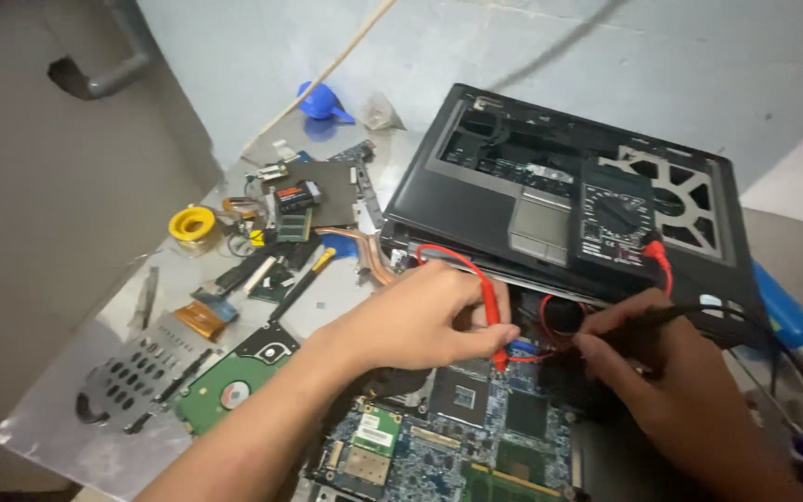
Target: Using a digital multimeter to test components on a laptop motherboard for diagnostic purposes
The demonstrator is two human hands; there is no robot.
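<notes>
My left hand (420,321) is shut on a red multimeter probe (493,316), its tip down on the blue-green laptop motherboard (462,437). My right hand (676,386) pinches a black probe (648,318) against the board's upper right area. Both leads run up to a black multimeter (617,216) lying on an opened black laptop chassis (476,167) behind the board.
A hard drive with a green circuit board (230,386) and a perforated metal bracket (137,372) lie at left. Farther back are a yellow solder spool (191,223), a copper heat pipe (364,251), several small parts, and a blue blower bulb (322,100). The table's left edge (76,335) is near.
</notes>
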